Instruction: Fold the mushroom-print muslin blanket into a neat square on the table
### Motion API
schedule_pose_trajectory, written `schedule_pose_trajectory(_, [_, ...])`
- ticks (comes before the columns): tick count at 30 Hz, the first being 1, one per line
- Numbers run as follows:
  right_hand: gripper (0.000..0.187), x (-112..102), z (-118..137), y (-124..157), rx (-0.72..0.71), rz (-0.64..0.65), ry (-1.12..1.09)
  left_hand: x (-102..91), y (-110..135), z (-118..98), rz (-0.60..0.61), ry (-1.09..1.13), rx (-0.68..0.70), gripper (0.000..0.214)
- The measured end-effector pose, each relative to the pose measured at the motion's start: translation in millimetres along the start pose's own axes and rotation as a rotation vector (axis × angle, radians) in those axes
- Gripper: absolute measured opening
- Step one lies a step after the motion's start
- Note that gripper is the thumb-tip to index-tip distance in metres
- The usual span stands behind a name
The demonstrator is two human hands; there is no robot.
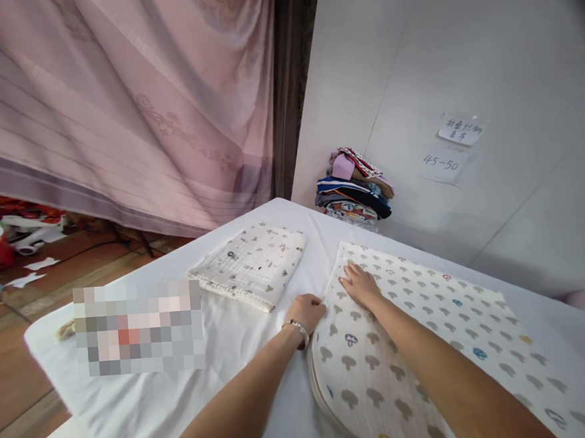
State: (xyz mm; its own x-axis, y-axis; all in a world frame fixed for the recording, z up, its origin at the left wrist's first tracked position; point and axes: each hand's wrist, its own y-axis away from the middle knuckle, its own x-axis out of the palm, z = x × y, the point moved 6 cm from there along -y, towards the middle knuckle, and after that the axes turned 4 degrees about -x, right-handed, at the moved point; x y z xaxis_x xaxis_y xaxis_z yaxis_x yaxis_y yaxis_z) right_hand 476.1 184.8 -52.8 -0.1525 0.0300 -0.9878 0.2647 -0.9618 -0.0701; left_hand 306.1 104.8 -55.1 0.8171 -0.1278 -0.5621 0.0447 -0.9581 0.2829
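Your two forearms run up from the bottom edge, and under the right one lies the mushroom-print cloth (431,343), a multi-layered gauze piece spread across the white-covered table (265,394). Your right hand (360,284) rests flat and open on the cloth near its far-left corner, fingers spread, pressing rather than holding. Your left hand (306,311), with a bracelet (297,329) at the wrist, is curled at the cloth's left edge; its grip looks clenched on that edge, though the fingertips are hidden under the fold, so you cannot be sure how much fabric it has.

To your left, apart from the cloth you are handling, a smaller folded cloth (250,265) with a tiny scattered print lies as a neat rectangle. Judged from how things lie, that one is finished, while the mushroom piece is only part way: it looks doubled over, with stacked layers showing along the near-left edge, but it covers far more of the table than the finished one, so further folds appear to be left.

A stack of folded clothes (355,191) sits at the far corner against the white wall, beneath two paper notes (450,148). A pink curtain (129,103) hangs beyond the table on the left.
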Motion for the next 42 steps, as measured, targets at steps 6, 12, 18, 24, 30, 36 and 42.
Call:
schedule_pose_trajectory(6, [0.057, 7, -3, -12, 0.091, 0.12, 0.027, 1.2, -1, 0, 0.0, 0.004, -0.002, 0.017])
schedule_pose_trajectory(12, [0.064, 10, -16, -19, 0.13, 0.141, 0.006, 1.1, 0, 1, 0.006, 0.028, -0.013, 0.015])
schedule_pose_trajectory(18, [0.067, 13, -13, -18, 0.142, 0.133, 0.004, 2.2, -1, 2, 0.002, -0.001, -0.011, 0.017])
schedule_pose_trajectory(24, [0.065, 10, -13, -24, 0.131, 0.163, -0.018, 1.7, 0, 1, 0.005, 0.003, -0.006, 0.015])
schedule_pose_trajectory(30, [0.062, 1, -22, -47, 0.159, 0.143, -0.005, 1.6, 1, 0, 0.011, 0.02, -0.015, 0.013])
schedule_pose_trajectory(36, [0.064, 13, -17, -62, 0.099, 0.184, -0.001, 3.2, -2, 4, -0.006, 0.047, 0.008, 0.012])
schedule_pose_trajectory(42, [0.063, 5, -10, -46, 0.091, 0.216, -0.026, 2.2, -1, 2, -0.014, 0.019, 0.014, 0.012])
